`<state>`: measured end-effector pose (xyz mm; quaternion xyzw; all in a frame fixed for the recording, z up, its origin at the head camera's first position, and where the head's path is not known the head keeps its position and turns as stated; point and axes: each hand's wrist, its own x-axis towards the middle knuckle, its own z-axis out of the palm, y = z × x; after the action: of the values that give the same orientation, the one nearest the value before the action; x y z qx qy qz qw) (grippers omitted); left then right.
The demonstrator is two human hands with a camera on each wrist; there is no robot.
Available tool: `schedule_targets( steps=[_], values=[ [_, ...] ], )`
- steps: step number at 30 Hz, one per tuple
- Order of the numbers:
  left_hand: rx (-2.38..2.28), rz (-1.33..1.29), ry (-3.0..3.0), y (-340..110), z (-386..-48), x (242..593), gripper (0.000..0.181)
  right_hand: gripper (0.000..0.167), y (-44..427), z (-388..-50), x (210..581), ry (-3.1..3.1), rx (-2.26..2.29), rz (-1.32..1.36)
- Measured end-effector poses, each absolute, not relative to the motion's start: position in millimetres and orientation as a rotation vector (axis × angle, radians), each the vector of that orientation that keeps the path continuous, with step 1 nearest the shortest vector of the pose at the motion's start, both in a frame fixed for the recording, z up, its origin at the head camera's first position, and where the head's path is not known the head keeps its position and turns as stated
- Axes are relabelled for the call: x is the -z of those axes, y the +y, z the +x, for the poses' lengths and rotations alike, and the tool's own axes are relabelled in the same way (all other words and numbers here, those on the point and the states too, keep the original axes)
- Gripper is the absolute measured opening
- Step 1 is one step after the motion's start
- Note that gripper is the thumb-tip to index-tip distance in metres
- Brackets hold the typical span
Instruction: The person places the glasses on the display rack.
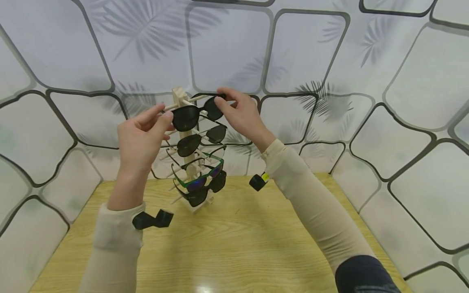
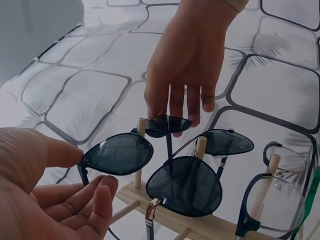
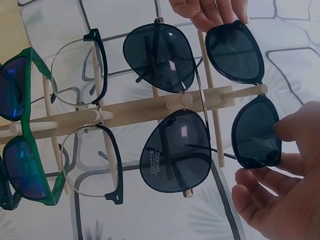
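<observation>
Black-framed sunglasses with dark lenses are at the top pegs of a pale wooden eyewear rack. My left hand pinches their left end between thumb and fingers. At the other end, my right hand pinches the frame, its thumb on the edge of the lens. In the right wrist view the bridge of these sunglasses is by the tip of the top peg; whether it bears on the peg, I cannot tell. Just below hang thin-framed dark sunglasses.
Lower on the rack are clear half-rimmed glasses, green-framed sunglasses with bluish lenses, and black sunglasses. The rack stands on a yellow wood-grain table. Patterned panels enclose the back and sides.
</observation>
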<state>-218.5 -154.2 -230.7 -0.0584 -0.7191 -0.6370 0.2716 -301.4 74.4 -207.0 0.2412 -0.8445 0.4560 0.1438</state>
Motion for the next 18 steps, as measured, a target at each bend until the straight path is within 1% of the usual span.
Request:
schedule_targets(
  steps=[7, 11, 14, 18],
  values=[
    [1.688, -0.194, -1.958, -156.0, -215.6, 230.0, 0.041, 0.051, 82.9, -297.8, 206.0, -2.435, -1.359, 0.638],
    [1.585, -0.194, -2.038, -161.2, -211.0, 233.6, 0.041, 0.051, 95.6, -294.1, 208.9, -2.39, -1.403, 0.628],
    [1.427, -0.189, -2.089, -165.5, -204.5, 241.4, 0.04, 0.049, 110.1, -290.7, 216.5, -2.378, -1.384, 0.596],
    [1.171, -0.193, -2.098, -173.0, -193.3, 262.1, 0.04, 0.046, 133.2, -283.6, 238.1, -2.387, -1.344, 0.538]
  ],
)
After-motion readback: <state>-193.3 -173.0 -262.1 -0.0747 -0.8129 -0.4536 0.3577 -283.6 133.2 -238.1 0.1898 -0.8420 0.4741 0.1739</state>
